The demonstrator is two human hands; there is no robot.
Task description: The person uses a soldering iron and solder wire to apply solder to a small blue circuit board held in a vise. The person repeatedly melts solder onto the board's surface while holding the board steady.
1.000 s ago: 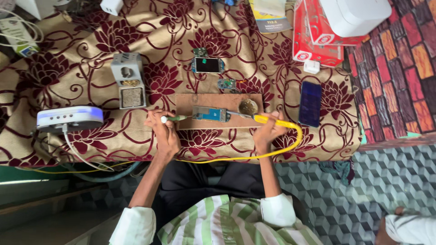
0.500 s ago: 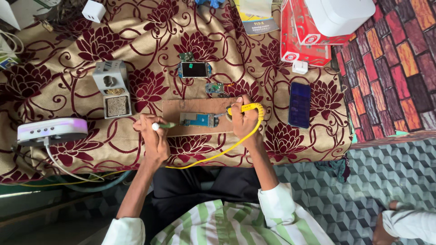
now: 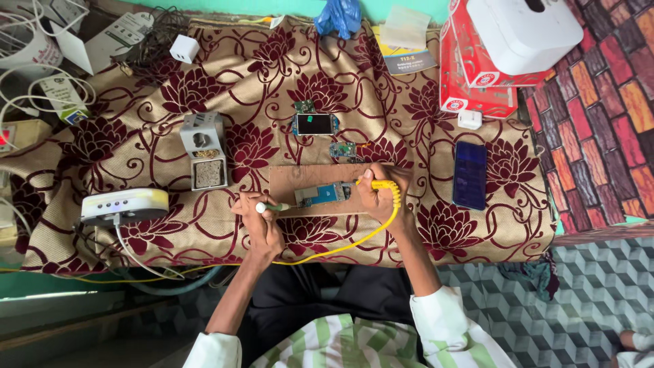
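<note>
A table draped in a beige cloth with dark red flowers (image 3: 422,88) spreads beneath and beyond both hands. Far past the right hand stands a red and white cardboard box (image 3: 470,75); just to the outside of that hand lies a dark blue flat phone (image 3: 470,174). Outside the left hand sit a white oblong device with small lit lamps (image 3: 125,205) and, further forward, a grey metal tool stand (image 3: 204,150).

Between the hands lies a brown rectangular work board (image 3: 300,184), and on it the small blue phone circuit board (image 3: 323,194), just inside the right hand's fingertips.

The right hand (image 3: 381,194) is curled around a yellow-handled iron with a yellow cord (image 3: 385,185), its tip pointing toward the circuit board. The left hand (image 3: 257,215) pinches a thin green-shafted tool with a white end (image 3: 269,206), aimed at the board's near edge.

The work looks mid-way: soldering on the circuit board. The following move seems to call for steady tips meeting on one small spot.
</note>
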